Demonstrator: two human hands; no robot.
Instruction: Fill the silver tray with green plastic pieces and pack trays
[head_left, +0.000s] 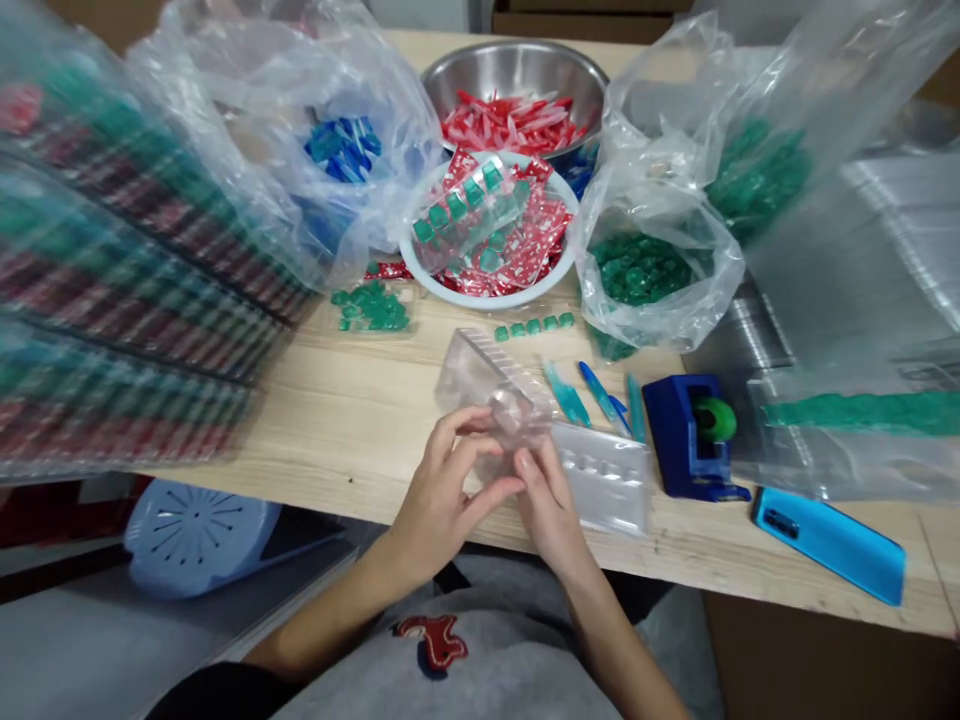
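Note:
My left hand (450, 490) and my right hand (547, 495) meet near the table's front edge, fingers closed around a clear plastic tray (487, 375) with a ridged edge. The tray tilts up between them. Under and beside my right hand lies another clear moulded tray (611, 480). Just beyond the held tray, a row of green pieces (533, 327) lies on the wood. To the right of it are a teal piece (568, 395) and a blue pen (598, 392).
Stacked filled trays (112, 280) stand at the left. Behind are a white bowl (487, 297) of red packets, a steel bowl (517, 60), and bags of blue (345, 148) and green pieces (637, 268). A tape dispenser (679, 440) and a blue phone (832, 545) lie right.

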